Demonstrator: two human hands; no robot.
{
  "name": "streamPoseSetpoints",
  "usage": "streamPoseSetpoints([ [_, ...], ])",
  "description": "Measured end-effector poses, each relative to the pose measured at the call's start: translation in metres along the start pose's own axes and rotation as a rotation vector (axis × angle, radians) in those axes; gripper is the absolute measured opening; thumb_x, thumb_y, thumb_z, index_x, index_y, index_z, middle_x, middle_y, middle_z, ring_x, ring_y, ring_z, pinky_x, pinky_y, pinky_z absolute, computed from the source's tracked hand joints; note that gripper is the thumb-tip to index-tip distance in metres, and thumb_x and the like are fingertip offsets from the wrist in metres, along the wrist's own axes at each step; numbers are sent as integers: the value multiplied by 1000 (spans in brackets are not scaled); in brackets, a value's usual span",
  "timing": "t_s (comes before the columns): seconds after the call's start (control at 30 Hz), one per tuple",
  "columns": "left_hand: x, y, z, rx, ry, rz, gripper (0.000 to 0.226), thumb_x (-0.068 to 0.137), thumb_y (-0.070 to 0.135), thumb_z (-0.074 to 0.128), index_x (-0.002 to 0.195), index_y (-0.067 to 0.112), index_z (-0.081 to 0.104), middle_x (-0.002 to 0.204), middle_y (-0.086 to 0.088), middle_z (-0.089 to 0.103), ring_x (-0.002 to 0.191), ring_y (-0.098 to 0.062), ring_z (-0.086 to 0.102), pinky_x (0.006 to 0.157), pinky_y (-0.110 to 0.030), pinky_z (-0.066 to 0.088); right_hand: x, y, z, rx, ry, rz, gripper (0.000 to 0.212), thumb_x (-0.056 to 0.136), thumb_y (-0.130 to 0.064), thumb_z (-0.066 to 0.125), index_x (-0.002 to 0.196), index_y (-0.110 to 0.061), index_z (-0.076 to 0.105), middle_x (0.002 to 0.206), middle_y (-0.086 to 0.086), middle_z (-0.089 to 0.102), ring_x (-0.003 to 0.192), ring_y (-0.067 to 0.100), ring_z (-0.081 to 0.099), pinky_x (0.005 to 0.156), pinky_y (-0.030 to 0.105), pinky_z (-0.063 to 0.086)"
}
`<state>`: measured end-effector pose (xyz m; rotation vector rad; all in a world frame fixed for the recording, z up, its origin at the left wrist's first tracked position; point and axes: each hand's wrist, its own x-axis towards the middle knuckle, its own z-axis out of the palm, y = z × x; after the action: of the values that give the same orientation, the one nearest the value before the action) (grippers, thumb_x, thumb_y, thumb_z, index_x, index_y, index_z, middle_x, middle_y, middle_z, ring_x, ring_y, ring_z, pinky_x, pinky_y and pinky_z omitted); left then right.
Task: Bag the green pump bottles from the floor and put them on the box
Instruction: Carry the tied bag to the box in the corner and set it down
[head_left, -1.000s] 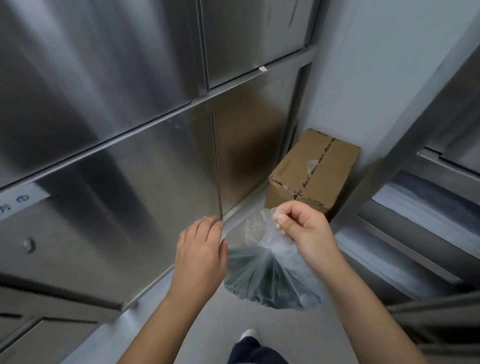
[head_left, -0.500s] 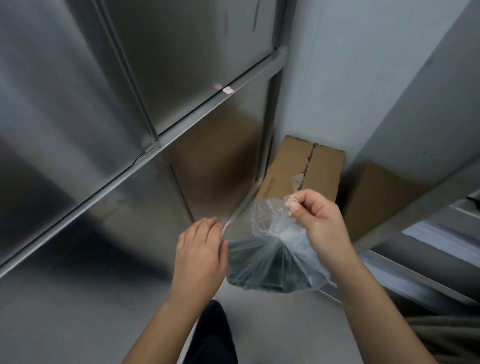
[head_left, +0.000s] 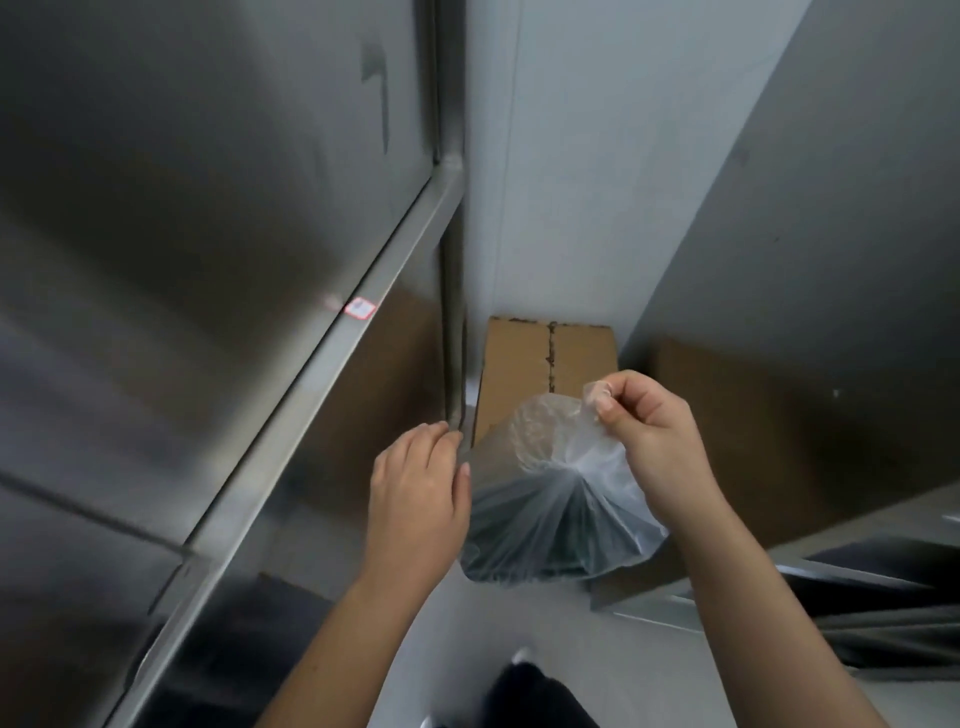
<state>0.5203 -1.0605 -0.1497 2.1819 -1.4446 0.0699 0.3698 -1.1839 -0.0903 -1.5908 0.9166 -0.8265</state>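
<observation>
A clear plastic bag (head_left: 556, 525) hangs in the air with dark green bottles showing blurred through its lower part. My right hand (head_left: 654, 441) pinches the bag's gathered top. My left hand (head_left: 418, 493) is beside the bag's left side, fingers together and slightly curled, touching or nearly touching the plastic. Behind the bag, a closed cardboard box (head_left: 524, 364) with a taped seam stands on the floor in the corner. The bag is in front of the box, above its near edge.
Stainless steel cabinet doors (head_left: 208, 260) fill the left side, with a metal rail (head_left: 332, 364) running diagonally. A grey wall (head_left: 597, 182) is behind the box. A steel shelf edge (head_left: 779, 587) juts in at right. My dark trouser leg and shoe (head_left: 524, 686) are on the floor below.
The view has swung toward the corner and closer to the box. Both hands and the bag have kept the same hold, now nearer the box.
</observation>
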Motion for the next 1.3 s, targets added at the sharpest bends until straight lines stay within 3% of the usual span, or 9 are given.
streamPoseSetpoints([
  [0.2, 72, 3, 24, 12, -10, 32, 39, 85, 28, 37, 107, 8, 63, 110, -8, 65, 106, -26, 59, 91, -42, 45, 77, 8, -7, 64, 16, -48, 29, 89, 0, 49, 66, -18, 55, 67, -6, 53, 59, -5, 48, 60, 6, 40],
  [0.5, 164, 21, 54, 63, -7, -5, 30, 84, 16, 62, 113, 9, 61, 116, -8, 63, 113, -25, 55, 96, -41, 40, 185, 25, -30, 128, -5, -54, 30, 90, -2, 49, 67, -19, 54, 66, -4, 52, 58, -5, 48, 60, 6, 40],
  [0.67, 195, 23, 71, 77, -8, -4, 29, 80, 13, 66, 108, 7, 63, 111, -10, 65, 108, -27, 59, 91, -42, 43, 224, 39, -44, 67, 58, -12, 27, 86, -11, 55, 63, -25, 57, 64, -9, 53, 65, 7, 47, 65, 23, 39],
  [0.8, 224, 25, 92, 73, -3, 29, 29, 77, 11, 68, 105, 4, 64, 109, -13, 66, 104, -30, 61, 88, -44, 46, 254, 41, -53, 87, 84, -17, 27, 89, -2, 49, 67, -16, 52, 65, -2, 49, 58, -2, 46, 60, 10, 39],
  [0.97, 265, 25, 114, 81, -17, 85, 29, 79, 13, 66, 106, 5, 63, 111, -14, 65, 106, -30, 60, 90, -44, 45, 292, 54, -61, 21, 129, 29, 28, 89, -3, 50, 66, -18, 51, 66, -3, 49, 65, 10, 45, 62, 16, 38],
  [1.3, 326, 9, 136, 101, -36, 110, 29, 78, 13, 67, 106, 6, 63, 110, -13, 65, 105, -30, 61, 89, -45, 46, 356, 71, -48, -13, 97, 78, 27, 90, -5, 50, 68, -21, 52, 67, -6, 50, 65, 6, 46, 62, 13, 40],
])
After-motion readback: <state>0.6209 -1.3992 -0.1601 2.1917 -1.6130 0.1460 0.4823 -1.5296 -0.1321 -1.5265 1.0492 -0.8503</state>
